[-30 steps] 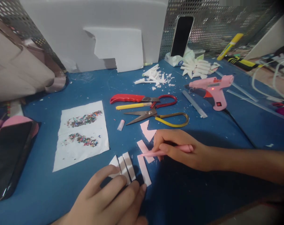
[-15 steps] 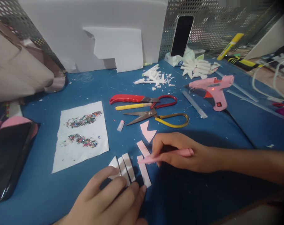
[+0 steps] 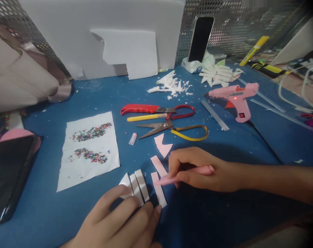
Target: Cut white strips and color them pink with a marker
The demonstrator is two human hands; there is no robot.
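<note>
Right fingers around probable pink marker

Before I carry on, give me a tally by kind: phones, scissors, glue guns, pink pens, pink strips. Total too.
Phones: 2
Scissors: 1
Glue gun: 1
Pink pen, in the right hand: 1
Pink strips, visible: 2
Total: 7

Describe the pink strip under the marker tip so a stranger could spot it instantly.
On the blue tabletop, find the scissors with one red and one yellow handle, then look nearer the wearer to the right hand gripping a pink marker. The pink strip lies under the marker's tip. Unlike the other pink strip just beyond it, its near end lies by the left hand.
</note>
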